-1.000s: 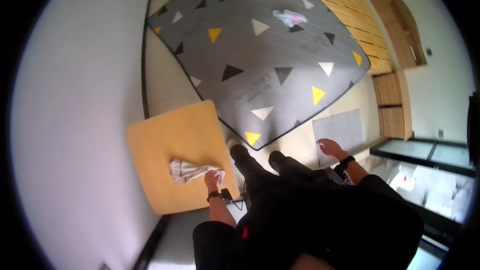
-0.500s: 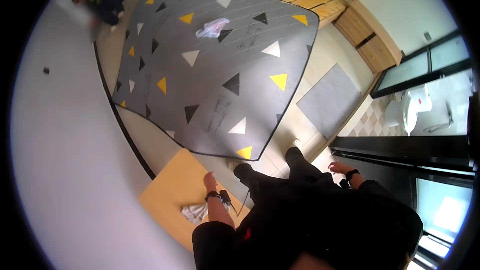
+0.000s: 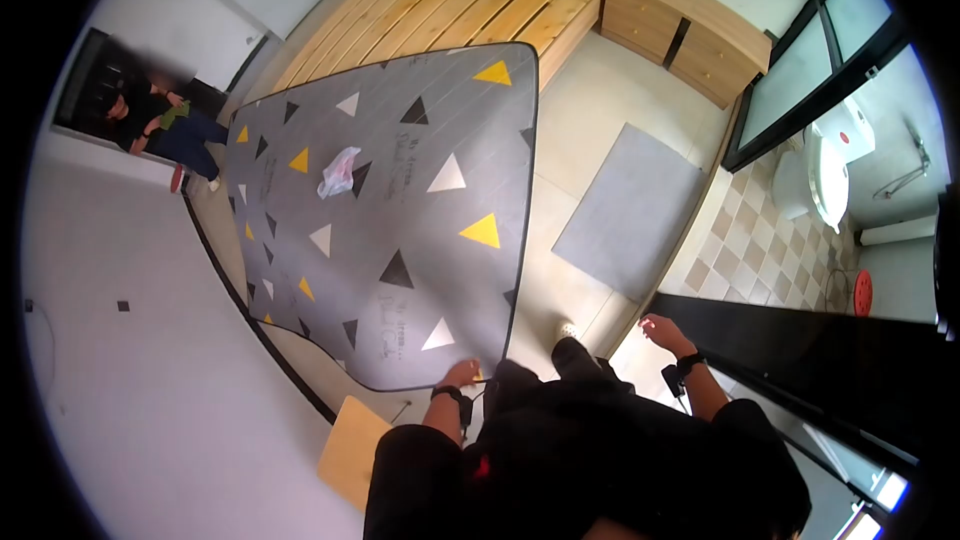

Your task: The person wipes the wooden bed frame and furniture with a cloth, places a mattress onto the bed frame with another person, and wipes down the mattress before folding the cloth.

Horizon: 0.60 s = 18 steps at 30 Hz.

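A large grey mat point(image 3: 330, 270) with yellow, white and black triangles and a dark border spreads ahead of me. Its far edge reaches the slatted wooden bed. My left hand point(image 3: 460, 373) appears over the near edge of the mat, fingers loosely bent and apart; I see nothing in it, and whether it touches the mat is unclear. On the other side, my right hand point(image 3: 664, 334) hangs beside a black door edge, fingers loosely apart, holding nothing. Both wrists wear black bands with small devices. A crumpled pale plastic bag point(image 3: 340, 172) lies on the mat.
A wooden slatted bed point(image 3: 440, 0) and a drawer cabinet point(image 3: 690, 30) stand at the back. A grey rug point(image 3: 635, 210) lies right of the mat. A bathroom with a toilet point(image 3: 825, 180) is at right. Another person point(image 3: 180, 135) sits far left. A wooden table point(image 3: 355, 450) is near-left.
My view has shifted forward, and the near table is now mostly out of sight. My left hand has gone from above the table to the mat's near edge.
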Each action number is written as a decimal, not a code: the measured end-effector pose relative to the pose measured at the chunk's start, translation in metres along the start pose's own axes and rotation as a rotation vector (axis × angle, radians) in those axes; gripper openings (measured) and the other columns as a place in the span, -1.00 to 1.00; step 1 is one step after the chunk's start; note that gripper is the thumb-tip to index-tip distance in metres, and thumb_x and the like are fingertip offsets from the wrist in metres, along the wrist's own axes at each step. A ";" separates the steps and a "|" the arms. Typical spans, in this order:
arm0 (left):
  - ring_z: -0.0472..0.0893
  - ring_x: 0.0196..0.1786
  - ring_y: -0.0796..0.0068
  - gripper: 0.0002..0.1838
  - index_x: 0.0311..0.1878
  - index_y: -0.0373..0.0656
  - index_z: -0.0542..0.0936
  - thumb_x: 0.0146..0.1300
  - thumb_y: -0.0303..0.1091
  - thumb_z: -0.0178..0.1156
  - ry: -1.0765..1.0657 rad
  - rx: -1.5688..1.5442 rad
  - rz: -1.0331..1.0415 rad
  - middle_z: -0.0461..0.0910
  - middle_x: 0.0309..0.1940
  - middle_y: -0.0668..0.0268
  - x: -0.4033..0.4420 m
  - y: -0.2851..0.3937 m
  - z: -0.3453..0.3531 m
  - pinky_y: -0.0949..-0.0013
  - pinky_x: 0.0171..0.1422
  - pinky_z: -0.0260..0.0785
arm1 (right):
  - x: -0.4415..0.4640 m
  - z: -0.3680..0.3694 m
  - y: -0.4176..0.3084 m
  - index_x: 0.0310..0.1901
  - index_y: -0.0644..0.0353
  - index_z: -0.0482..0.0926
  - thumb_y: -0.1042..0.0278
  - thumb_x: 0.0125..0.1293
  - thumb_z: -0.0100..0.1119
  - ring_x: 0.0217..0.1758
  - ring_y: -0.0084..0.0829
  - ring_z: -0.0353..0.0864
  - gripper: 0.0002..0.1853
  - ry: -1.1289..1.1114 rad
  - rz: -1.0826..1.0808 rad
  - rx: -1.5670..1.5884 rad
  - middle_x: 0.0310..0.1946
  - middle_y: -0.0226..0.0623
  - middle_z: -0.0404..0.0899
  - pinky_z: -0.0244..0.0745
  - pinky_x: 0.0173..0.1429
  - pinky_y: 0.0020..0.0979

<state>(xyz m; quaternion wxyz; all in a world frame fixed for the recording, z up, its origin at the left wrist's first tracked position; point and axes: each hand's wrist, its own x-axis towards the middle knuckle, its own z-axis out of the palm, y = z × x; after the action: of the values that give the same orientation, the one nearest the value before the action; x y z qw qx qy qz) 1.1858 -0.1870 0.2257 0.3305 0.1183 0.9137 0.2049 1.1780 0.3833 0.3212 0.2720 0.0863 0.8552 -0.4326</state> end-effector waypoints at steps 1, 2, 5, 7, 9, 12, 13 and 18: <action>0.62 -0.28 0.37 -0.67 0.09 -0.16 0.45 0.27 -0.34 -0.04 0.085 -0.556 -0.315 0.60 -0.20 0.15 0.014 0.053 -0.054 0.37 -0.14 0.48 | 0.021 -0.007 0.025 -0.20 0.20 0.55 0.34 0.25 -0.03 -0.32 -0.34 0.63 -0.80 0.031 0.026 0.004 -0.41 -0.23 0.61 0.51 -0.20 -0.35; 0.62 -0.36 0.40 -0.65 0.11 -0.16 0.43 0.29 -0.32 -0.09 0.262 -0.689 -0.245 0.61 -0.29 0.16 0.021 0.089 -0.093 0.39 -0.17 0.48 | 0.034 -0.008 0.038 -0.18 0.18 0.56 0.30 0.23 0.01 -0.24 -0.24 0.64 -0.79 0.062 0.050 0.007 -0.32 -0.16 0.63 0.51 -0.16 -0.29; 0.64 -0.37 0.39 -0.63 0.10 -0.17 0.46 0.25 -0.31 -0.08 0.221 -0.679 -0.302 0.62 -0.30 0.16 0.065 0.129 -0.139 0.40 -0.19 0.47 | 0.080 -0.028 0.009 -0.13 0.24 0.54 0.28 0.25 0.04 -0.27 -0.39 0.62 -0.74 0.050 0.128 0.400 -0.30 -0.23 0.61 0.51 -0.19 -0.38; 0.63 -0.40 0.35 -0.65 0.07 -0.14 0.48 0.26 -0.28 -0.08 0.122 -0.560 -0.266 0.63 -0.29 0.17 0.089 0.132 -0.150 0.34 -0.21 0.47 | 0.125 -0.046 -0.023 -0.08 0.29 0.52 0.27 0.28 0.03 -0.29 -0.46 0.58 -0.71 -0.043 0.148 0.485 -0.27 -0.25 0.59 0.50 -0.20 -0.43; 0.63 -0.43 0.32 -0.66 0.05 -0.11 0.49 0.27 -0.25 -0.07 0.022 -0.460 -0.219 0.64 -0.27 0.19 0.118 0.119 -0.134 0.27 -0.22 0.47 | 0.158 -0.078 -0.078 0.01 0.26 0.48 0.21 0.34 -0.02 -0.27 -0.47 0.59 -0.66 -0.155 0.008 0.389 -0.20 -0.31 0.58 0.49 -0.17 -0.45; 0.64 -0.40 0.32 -0.68 -0.06 -0.17 0.58 0.14 -0.28 0.07 -0.352 -0.514 -0.371 0.65 -0.31 0.19 0.150 0.081 -0.085 0.32 -0.27 0.48 | 0.217 -0.135 -0.132 0.03 0.21 0.48 0.15 0.35 -0.02 -0.24 -0.47 0.59 -0.64 -0.185 0.027 0.476 -0.19 -0.33 0.58 0.48 -0.14 -0.45; 0.64 -0.40 0.27 -0.70 -0.13 -0.16 0.62 0.10 -0.27 0.12 -0.446 -0.677 -0.565 0.65 -0.34 0.20 0.173 0.082 -0.097 0.28 -0.28 0.47 | 0.243 -0.156 -0.145 0.03 0.21 0.48 0.15 0.35 -0.02 -0.24 -0.47 0.59 -0.64 -0.179 0.015 0.457 -0.19 -0.33 0.58 0.48 -0.14 -0.45; 0.62 -0.41 0.17 -0.77 -0.29 -0.15 0.65 0.07 -0.24 0.13 -0.606 0.136 0.048 0.62 -0.45 0.13 0.269 0.115 -0.132 0.20 -0.29 0.46 | 0.299 -0.259 -0.146 0.03 0.16 0.49 0.09 0.35 0.00 -0.17 -0.52 0.58 -0.64 -0.025 0.226 0.525 -0.16 -0.33 0.58 0.45 -0.16 -0.50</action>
<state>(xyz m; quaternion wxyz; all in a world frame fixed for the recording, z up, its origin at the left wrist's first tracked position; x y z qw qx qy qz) 0.9063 -0.0298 0.2202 0.5743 0.2172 0.7821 0.1063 0.7706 0.4715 0.3842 0.2976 0.2433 0.6956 -0.6070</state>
